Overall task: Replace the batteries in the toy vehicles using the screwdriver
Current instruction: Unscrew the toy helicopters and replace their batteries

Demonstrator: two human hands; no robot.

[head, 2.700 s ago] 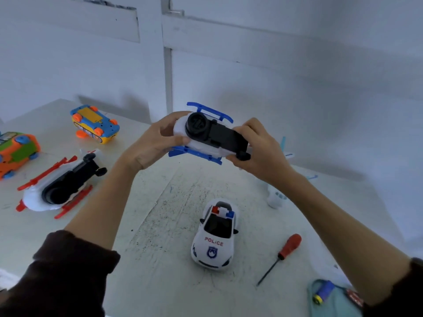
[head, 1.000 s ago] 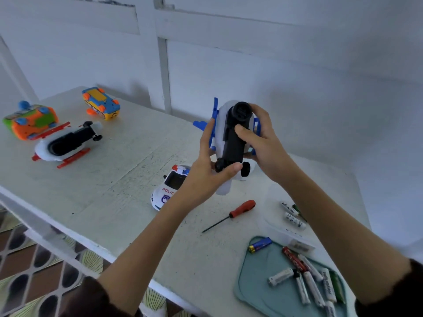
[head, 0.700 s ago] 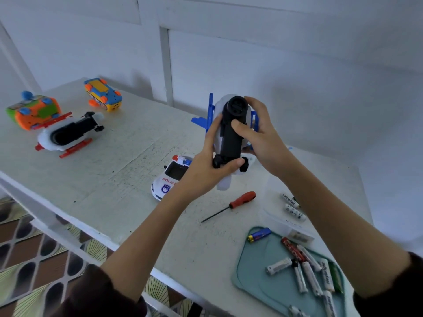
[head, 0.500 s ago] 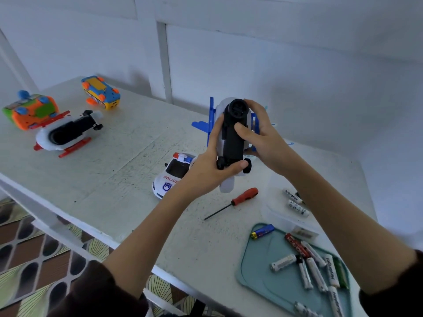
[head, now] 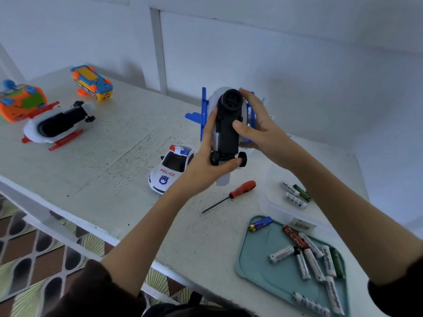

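1. Turned since the earliest frame: white plastic toy aircraft with blue wings and black underside, formerly held level, now stands on end, underside toward the camera, above the table.
2. Left hand: fingers wrapped round the lower end, thumb just under the small black wheels. Right hand: curled round the upper right side, thumb pressed on the black panel.
3. Red-handled screwdriver with dark shaft: lies untouched on the worn white table, just below the toy.
4. Step in hand, as judged: finding the battery cover and its screw (neither discernible here).
5. Advice: hold the toy by the left hand alone, panel facing up; free the right for the screwdriver; seat the tip squarely before turning.
6. Teal tray of loose batteries: near right, within reach.
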